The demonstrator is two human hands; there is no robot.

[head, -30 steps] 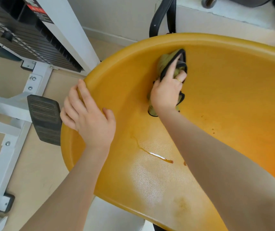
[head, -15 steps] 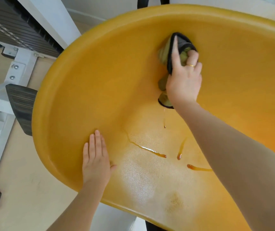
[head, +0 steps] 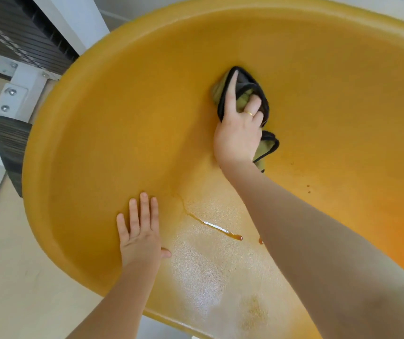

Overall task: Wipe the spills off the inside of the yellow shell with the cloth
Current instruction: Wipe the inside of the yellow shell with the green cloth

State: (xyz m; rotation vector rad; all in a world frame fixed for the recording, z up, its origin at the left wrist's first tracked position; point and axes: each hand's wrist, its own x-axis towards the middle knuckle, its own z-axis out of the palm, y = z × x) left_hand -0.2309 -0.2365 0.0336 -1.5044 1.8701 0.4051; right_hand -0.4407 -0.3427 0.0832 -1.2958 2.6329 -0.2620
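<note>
Pale floor, one white frame [head: 12, 99] at left. One yellow shell [head: 112, 123] fills the view. My right hand [head: 239, 133] grips one cloth [head: 245, 91], fingers curled into it, pressing it to the inner wall. My left hand [head: 139, 231] lies flat inside, fingers straight. One streak [head: 217, 227] and one drop [head: 260, 240] between my arms.

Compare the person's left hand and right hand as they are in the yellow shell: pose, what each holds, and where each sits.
The left hand lies flat with straight fingers, holding nothing; the right hand curls round the cloth, one finger stretched along it. The left hand sits low near the shell's near rim, beside the long brown streak; the right hand is higher up the wall. A ring shows only on the right hand. Both press on the shell's inside.
</note>
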